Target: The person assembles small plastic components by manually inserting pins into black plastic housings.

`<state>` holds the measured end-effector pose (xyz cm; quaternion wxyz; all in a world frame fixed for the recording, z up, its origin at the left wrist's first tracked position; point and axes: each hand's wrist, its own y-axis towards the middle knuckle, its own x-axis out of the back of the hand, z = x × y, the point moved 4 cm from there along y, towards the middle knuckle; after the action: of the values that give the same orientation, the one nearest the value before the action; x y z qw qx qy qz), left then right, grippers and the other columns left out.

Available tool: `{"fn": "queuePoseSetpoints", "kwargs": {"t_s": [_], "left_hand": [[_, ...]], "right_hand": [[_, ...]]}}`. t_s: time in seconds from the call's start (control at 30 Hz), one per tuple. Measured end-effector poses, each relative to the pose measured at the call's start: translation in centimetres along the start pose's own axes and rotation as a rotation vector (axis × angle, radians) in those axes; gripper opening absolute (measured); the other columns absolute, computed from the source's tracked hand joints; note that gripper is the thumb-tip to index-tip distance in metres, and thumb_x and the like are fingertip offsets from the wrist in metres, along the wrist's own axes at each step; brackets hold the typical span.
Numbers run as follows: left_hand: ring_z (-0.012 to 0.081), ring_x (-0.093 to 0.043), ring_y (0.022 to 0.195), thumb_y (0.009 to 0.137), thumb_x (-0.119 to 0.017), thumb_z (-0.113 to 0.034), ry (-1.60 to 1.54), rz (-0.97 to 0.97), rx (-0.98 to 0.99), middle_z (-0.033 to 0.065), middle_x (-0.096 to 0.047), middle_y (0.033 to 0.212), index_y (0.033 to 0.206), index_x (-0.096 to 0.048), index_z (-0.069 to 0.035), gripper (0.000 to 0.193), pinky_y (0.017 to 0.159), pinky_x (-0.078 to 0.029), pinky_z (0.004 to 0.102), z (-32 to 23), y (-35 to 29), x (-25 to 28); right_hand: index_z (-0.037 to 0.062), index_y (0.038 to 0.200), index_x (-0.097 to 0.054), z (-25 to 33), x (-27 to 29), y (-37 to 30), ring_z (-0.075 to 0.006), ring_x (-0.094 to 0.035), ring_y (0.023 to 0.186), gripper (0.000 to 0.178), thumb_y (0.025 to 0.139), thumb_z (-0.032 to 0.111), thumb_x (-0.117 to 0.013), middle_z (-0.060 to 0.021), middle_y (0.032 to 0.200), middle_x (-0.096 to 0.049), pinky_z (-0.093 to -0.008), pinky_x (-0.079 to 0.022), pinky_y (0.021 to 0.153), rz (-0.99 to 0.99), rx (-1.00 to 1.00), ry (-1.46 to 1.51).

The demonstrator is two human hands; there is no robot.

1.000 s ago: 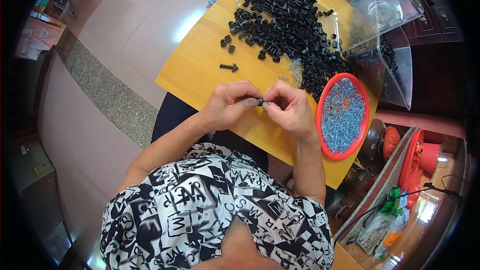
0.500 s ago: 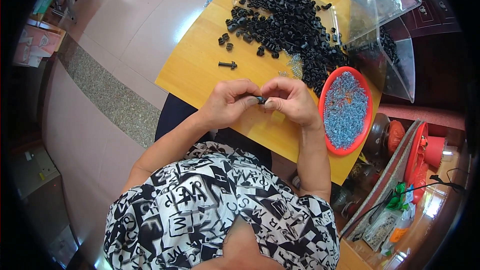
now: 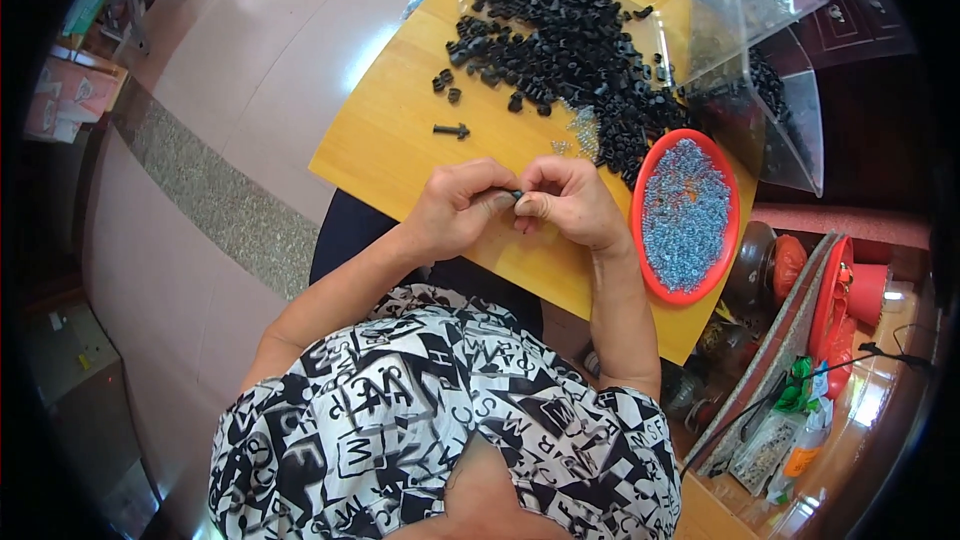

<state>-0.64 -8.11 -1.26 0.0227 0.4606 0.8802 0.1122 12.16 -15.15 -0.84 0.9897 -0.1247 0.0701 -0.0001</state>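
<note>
My left hand [image 3: 460, 205] and my right hand [image 3: 570, 202] meet above the near part of the yellow table [image 3: 385, 155]. Between their thumbs and fingertips they pinch a small black plastic part [image 3: 517, 195], mostly covered by the fingers. A longer black piece with a stem [image 3: 451, 130] lies by itself beyond my left hand. Past both hands spreads a big heap of small black plastic parts [image 3: 570, 30]. At its near edge sits a little pile of small silvery pieces [image 3: 582, 132]. A red oval tray [image 3: 640, 230] full of small shiny metal pieces stands right of my right hand.
Clear plastic bins [image 3: 770, 0] stand at the far right, one with black parts inside. A glass jar [image 3: 750, 270] and a red bucket [image 3: 868, 292] are beyond the table's right edge. Tiled floor [image 3: 260, 60] lies to the left.
My fingertips have closed in further around the black part, so less of it shows. The whole view has shifted slightly; the things on the table appear unmoved.
</note>
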Motion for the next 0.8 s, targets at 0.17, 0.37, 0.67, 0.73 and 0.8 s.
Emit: {"fn": "queuePoseSetpoints", "kwargs": {"t_s": [0.17, 0.37, 0.67, 0.73, 0.8], "left_hand": [[0.0144, -0.052, 0.062, 0.076, -0.056, 0.003, 0.035, 0.006, -0.090, 0.0080, -0.055, 0.073, 0.086, -0.059, 0.002, 0.011, 0.058, -0.042, 0.0237, -0.3, -0.6, -0.4], [0.0175, -0.054, 0.066, 0.073, -0.061, 0.003, 0.045, -0.054, -0.126, 0.0111, -0.055, 0.079, 0.091, -0.056, 0.003, 0.019, 0.058, -0.043, 0.0254, -1.2, -1.5, 0.3], [0.0270, -0.048, 0.074, 0.063, -0.057, 0.003, 0.919, -0.298, -0.344, 0.0098, -0.051, 0.078, 0.078, -0.057, -0.002, 0.016, 0.066, -0.039, 0.0357, -0.5, 0.5, 4.3], [0.0266, -0.048, 0.073, 0.064, -0.055, 0.001, 0.982, -0.274, -0.322, 0.0090, -0.051, 0.077, 0.076, -0.058, -0.003, 0.013, 0.065, -0.038, 0.0354, -0.2, 0.5, 4.7], [0.0263, -0.048, 0.073, 0.066, -0.054, 0.000, 0.997, -0.179, -0.297, 0.0081, -0.052, 0.077, 0.074, -0.059, -0.004, 0.011, 0.065, -0.038, 0.0355, 0.1, 0.7, 4.7]], "right_hand": [[-0.0020, 0.080, -0.057, 1.8, 0.2, -0.8, -0.0097, -0.057, 0.056, 0.006, 0.076, 0.001, -0.060, -0.0041, 0.064, -0.059, -0.0217, -0.046, 0.050, -0.040, -0.035, -0.217], [-0.0009, 0.088, -0.057, 9.6, 8.6, -6.9, -0.0133, -0.059, 0.065, 0.021, 0.085, 0.020, -0.056, -0.0135, 0.084, -0.062, -0.0231, -0.048, 0.055, -0.628, 0.575, -0.007], [0.0012, 0.084, -0.061, 7.0, 6.5, -5.4, -0.0077, -0.055, 0.060, 0.010, 0.082, 0.010, -0.058, -0.0035, 0.073, -0.060, -0.0193, -0.043, 0.053, -0.767, 0.255, -0.355], [-0.0012, 0.085, -0.061, 4.9, 4.2, -3.4, -0.0120, -0.057, 0.061, 0.011, 0.076, 0.005, -0.060, -0.0064, 0.072, -0.060, -0.0246, -0.045, 0.056, -0.733, 0.205, -0.639], [-0.0008, 0.085, -0.059, 4.8, 2.4, -2.4, -0.0252, -0.058, 0.071, 0.013, 0.072, 0.001, -0.058, -0.0140, 0.079, -0.058, -0.0336, -0.047, 0.063, -0.649, 0.349, -1.004]]}}
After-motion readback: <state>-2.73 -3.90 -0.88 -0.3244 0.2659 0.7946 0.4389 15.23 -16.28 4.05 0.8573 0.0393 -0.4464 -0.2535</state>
